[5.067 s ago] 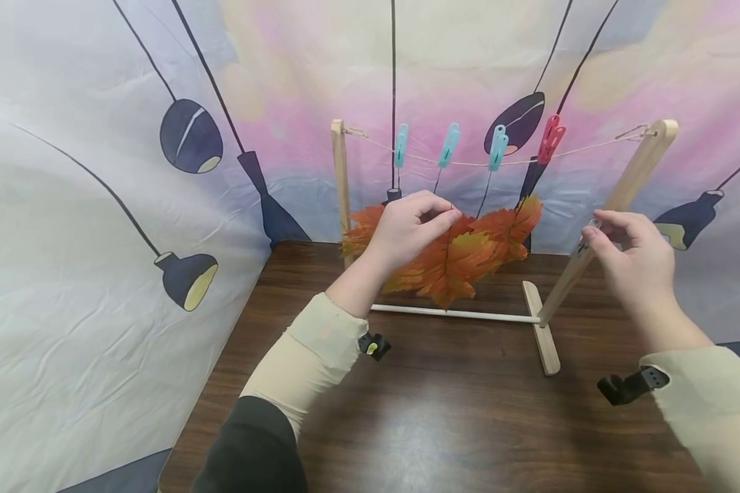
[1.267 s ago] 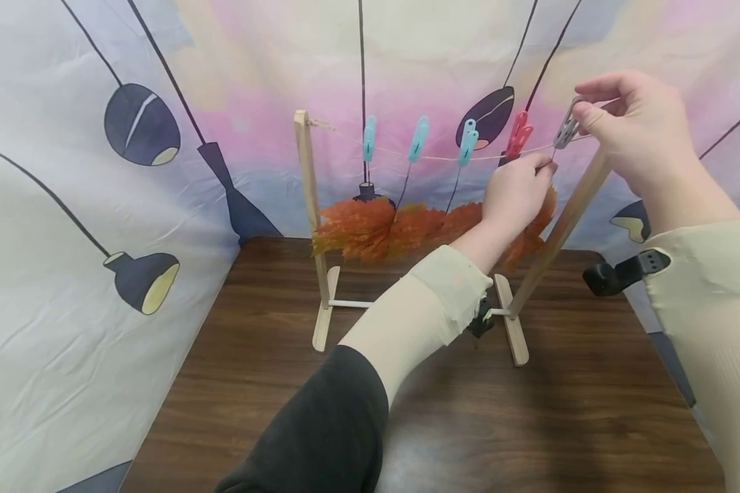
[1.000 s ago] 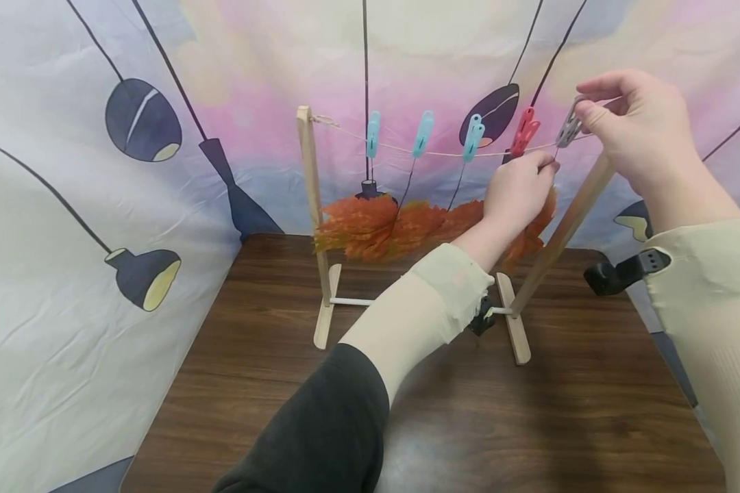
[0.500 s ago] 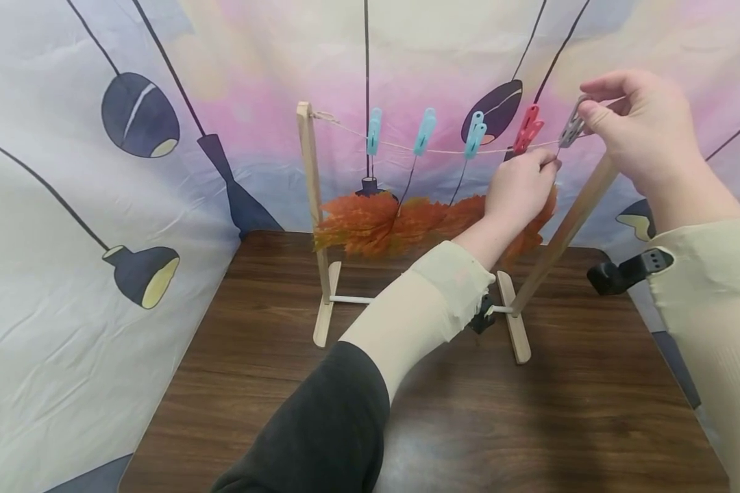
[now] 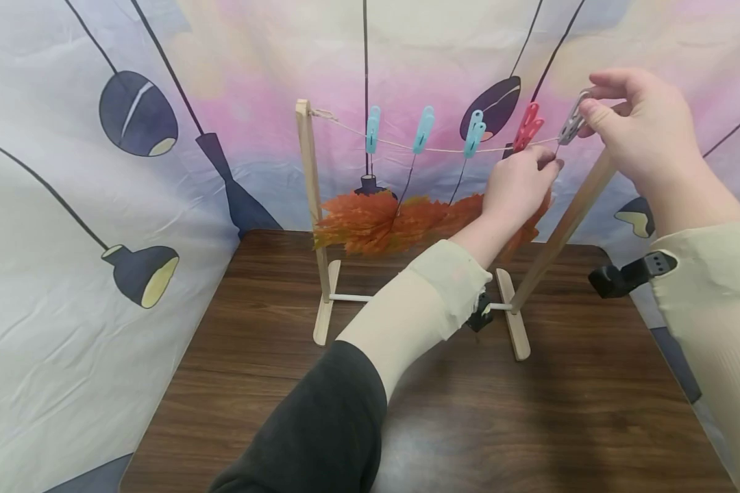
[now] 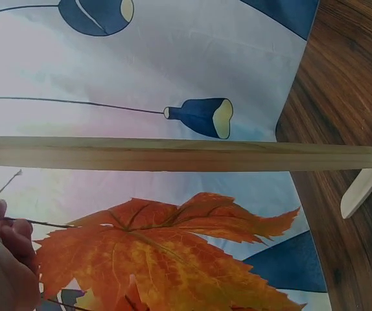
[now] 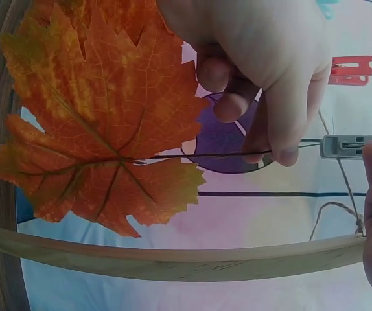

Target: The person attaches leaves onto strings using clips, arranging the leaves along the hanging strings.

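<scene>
My left hand (image 5: 518,188) pinches the thin dark stem (image 7: 205,155) of an orange artificial maple leaf (image 7: 102,129) just below the line. Between the thumb and fingers of my right hand (image 5: 650,127) is a grey clothespin (image 5: 572,123). Its nose is at the string (image 5: 444,150), and in the right wrist view the stem's end reaches it. A red clothespin (image 5: 527,127) sits on the string left of the grey one. Farther left, several light blue clothespins (image 5: 424,130) hold stems of other orange leaves (image 5: 370,222). My left hand and forearm partly cover the leaves.
The string is tied between a left wooden post (image 5: 311,198) and a right wooden post (image 5: 570,226). Flat wooden feet (image 5: 513,315) and a white crossbar (image 5: 351,298) stand on the brown table (image 5: 253,383). A cloth backdrop with painted lamps (image 5: 138,113) hangs behind.
Since the oldest frame, my left hand has carried the leaf right and up to the line, and my right hand has raised the grey clothespin to the string. Over the last second both hands barely move.
</scene>
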Demonstrator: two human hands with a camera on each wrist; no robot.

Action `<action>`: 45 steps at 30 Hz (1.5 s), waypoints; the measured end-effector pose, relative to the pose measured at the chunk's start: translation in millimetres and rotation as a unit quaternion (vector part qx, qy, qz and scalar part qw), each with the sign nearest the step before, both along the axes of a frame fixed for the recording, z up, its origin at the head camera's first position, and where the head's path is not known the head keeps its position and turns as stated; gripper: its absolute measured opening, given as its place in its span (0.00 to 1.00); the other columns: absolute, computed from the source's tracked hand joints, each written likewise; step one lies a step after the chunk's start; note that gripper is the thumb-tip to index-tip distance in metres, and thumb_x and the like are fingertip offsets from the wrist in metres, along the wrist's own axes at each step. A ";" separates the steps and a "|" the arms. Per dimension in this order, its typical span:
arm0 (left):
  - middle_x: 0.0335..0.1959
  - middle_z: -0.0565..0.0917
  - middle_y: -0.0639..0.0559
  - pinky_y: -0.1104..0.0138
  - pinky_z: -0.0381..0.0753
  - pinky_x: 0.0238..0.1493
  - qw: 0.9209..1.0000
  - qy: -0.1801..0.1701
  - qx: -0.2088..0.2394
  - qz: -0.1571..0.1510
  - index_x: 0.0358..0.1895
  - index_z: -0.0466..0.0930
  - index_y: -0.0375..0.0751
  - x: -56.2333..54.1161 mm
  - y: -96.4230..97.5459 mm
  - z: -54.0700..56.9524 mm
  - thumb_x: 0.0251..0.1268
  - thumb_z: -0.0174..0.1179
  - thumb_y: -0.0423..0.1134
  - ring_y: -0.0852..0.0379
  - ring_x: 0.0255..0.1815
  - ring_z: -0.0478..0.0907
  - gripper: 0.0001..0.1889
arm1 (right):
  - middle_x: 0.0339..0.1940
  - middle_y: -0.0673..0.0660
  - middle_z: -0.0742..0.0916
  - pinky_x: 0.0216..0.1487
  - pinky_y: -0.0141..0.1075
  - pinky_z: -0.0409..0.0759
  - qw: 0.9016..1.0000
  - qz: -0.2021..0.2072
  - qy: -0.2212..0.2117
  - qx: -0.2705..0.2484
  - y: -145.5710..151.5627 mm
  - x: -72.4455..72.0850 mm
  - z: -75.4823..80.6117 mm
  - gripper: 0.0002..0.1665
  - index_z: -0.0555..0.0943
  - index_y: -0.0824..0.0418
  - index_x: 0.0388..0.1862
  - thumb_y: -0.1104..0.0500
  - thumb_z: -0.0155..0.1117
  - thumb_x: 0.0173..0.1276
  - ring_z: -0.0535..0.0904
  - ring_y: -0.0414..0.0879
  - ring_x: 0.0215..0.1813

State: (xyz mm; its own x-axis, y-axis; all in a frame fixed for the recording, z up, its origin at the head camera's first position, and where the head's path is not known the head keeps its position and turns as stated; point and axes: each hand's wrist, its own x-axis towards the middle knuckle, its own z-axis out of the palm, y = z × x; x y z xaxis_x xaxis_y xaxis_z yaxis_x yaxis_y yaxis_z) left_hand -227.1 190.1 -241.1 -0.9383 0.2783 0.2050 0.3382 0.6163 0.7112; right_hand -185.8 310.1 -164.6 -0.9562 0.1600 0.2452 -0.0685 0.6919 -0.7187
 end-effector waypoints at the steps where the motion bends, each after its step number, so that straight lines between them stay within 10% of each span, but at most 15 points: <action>1: 0.33 0.79 0.70 0.75 0.71 0.40 1.000 -0.001 0.006 -0.001 0.48 0.80 0.65 0.3 -0.6 -0.5 0.67 0.53 0.54 0.70 0.37 0.72 0.11 | 0.64 0.45 0.75 0.31 0.25 0.68 1.000 -0.001 -0.001 0.001 0.5 -0.1 -0.2 0.30 0.63 0.41 0.70 0.47 0.53 0.70 0.74 0.32 0.43; 16: 0.41 0.80 0.73 0.82 0.68 0.46 0.999 0.007 0.054 0.003 0.53 0.79 0.64 4.8 -10.1 -11.3 0.64 0.56 0.57 0.76 0.46 0.73 0.16 | 0.64 0.41 0.75 0.35 0.21 0.68 0.998 -0.020 0.028 -0.053 4.3 0.4 -10.4 0.30 0.64 0.43 0.69 0.48 0.56 0.69 0.76 0.27 0.43; 23: 0.41 0.80 0.73 0.82 0.67 0.43 0.998 0.019 0.064 0.001 0.53 0.79 0.62 6.7 -17.3 -14.6 0.64 0.56 0.57 0.74 0.46 0.74 0.17 | 0.64 0.43 0.74 0.54 0.25 0.69 0.994 -0.054 0.069 -0.066 3.3 2.4 -20.2 0.29 0.66 0.45 0.68 0.48 0.57 0.68 0.76 0.28 0.46; 34: 0.45 0.81 0.69 0.83 0.70 0.41 0.995 0.023 0.097 -0.017 0.54 0.79 0.56 11.3 -26.1 -26.3 0.64 0.58 0.53 0.75 0.42 0.75 0.17 | 0.54 0.45 0.80 0.34 0.24 0.67 0.986 -0.061 0.103 -0.114 7.6 7.8 -44.5 0.25 0.72 0.50 0.63 0.53 0.60 0.67 0.78 0.30 0.39; 45: 0.43 0.82 0.70 0.83 0.68 0.43 0.992 0.032 0.117 -0.028 0.53 0.80 0.56 20.8 -30.5 -36.0 0.60 0.61 0.54 0.79 0.39 0.75 0.19 | 0.49 0.44 0.82 0.39 0.22 0.68 0.979 -0.084 0.122 -0.139 13.9 20.4 -74.9 0.23 0.73 0.51 0.61 0.55 0.61 0.66 0.78 0.30 0.39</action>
